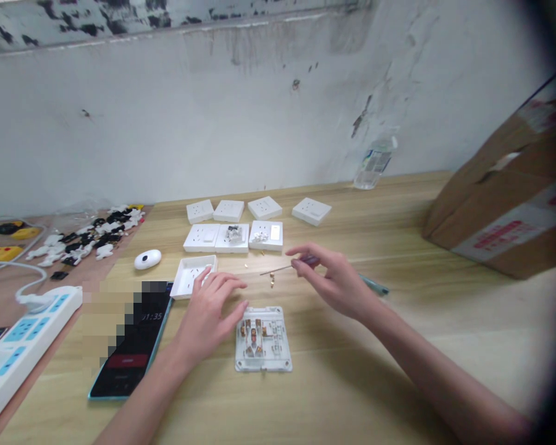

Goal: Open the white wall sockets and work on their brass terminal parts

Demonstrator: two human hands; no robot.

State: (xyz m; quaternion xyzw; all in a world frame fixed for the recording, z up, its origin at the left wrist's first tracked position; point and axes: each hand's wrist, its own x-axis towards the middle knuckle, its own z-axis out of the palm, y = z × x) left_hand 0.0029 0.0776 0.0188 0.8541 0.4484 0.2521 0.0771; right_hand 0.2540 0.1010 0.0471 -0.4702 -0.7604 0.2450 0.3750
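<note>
An opened wall socket (263,339), its back up with brass contacts showing, lies on the wooden table (380,346) in front of me. My left hand (208,315) rests flat just left of it, fingers spread, its tips near an empty white cover plate (191,276). My right hand (336,281) hovers above and to the right, pinched on a thin screwdriver (278,269) whose tip points left. Small brass screws (272,279) lie below the tip.
Several white sockets (234,225) sit in two rows behind. A phone (134,346) lies at left, with a white oval device (147,259), power strips (23,337) and small black and white parts (92,238). A water bottle (374,164) and a cardboard box (509,198) stand at right.
</note>
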